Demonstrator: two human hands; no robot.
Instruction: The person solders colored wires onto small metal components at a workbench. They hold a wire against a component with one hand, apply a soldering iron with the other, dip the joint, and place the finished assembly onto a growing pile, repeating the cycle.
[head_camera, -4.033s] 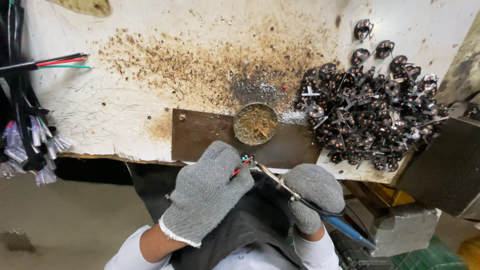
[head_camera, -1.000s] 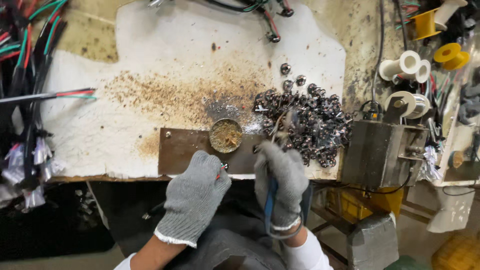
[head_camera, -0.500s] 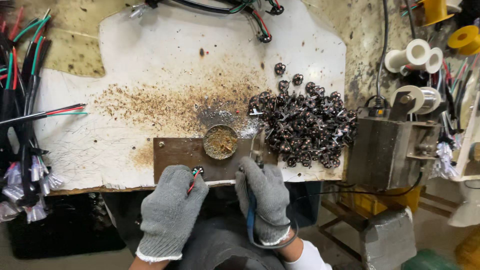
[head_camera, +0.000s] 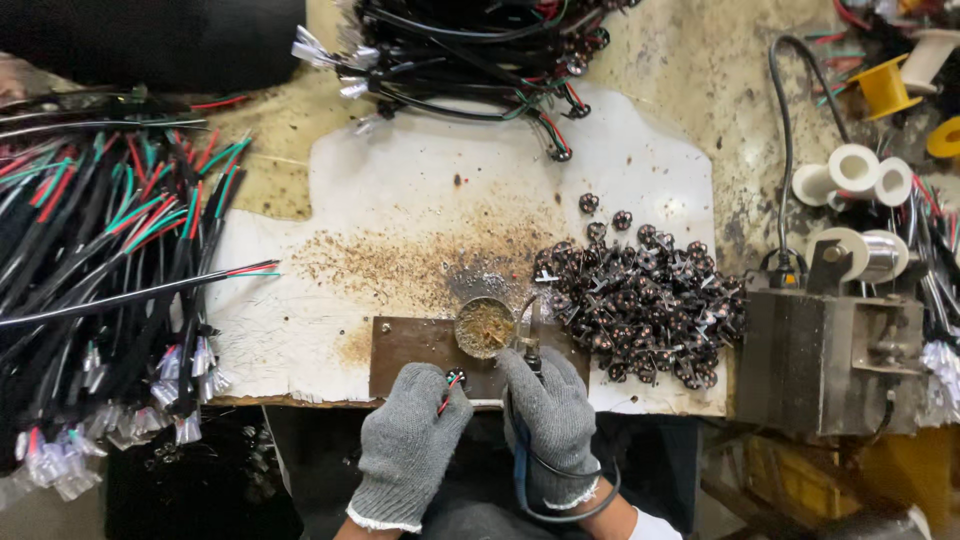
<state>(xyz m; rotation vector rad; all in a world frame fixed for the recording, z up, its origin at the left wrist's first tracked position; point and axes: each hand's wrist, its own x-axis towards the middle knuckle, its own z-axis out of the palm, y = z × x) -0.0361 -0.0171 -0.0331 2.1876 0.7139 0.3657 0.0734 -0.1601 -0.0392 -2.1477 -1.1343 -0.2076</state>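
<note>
The small dark round connector with red and green wire ends (head_camera: 452, 384) is sitting at the near edge of the bench, pinched in the fingertips of the left hand (head_camera: 408, 448) in its grey knitted glove, fingers closed together on it. Just beside it, the right hand (head_camera: 552, 420), gloved the same, is gripping a soldering iron with a blue handle and thin metal tip (head_camera: 527, 345), fingers wrapped tight around the shaft, the tip pointing away towards a small round metal tin of brownish flux (head_camera: 484, 326). The tin is resting on a dark brown rectangular plate (head_camera: 410, 350) at the bench edge.

To the right of the tin, a heap of dark, shiny round connectors (head_camera: 640, 305) is spreading across a scorched white board (head_camera: 400, 200), speckled with brown crumbs and stains. Beyond the heap, a grey metal box-shaped machine (head_camera: 825, 360) is standing, with white and yellow spools (head_camera: 860, 170) behind it. Bundles of black cables with red and green cores (head_camera: 110, 250) are lying along the left side, and another bunch (head_camera: 470, 40) is piled at the far edge. The worktop underneath is looking grimy and yellowed.
</note>
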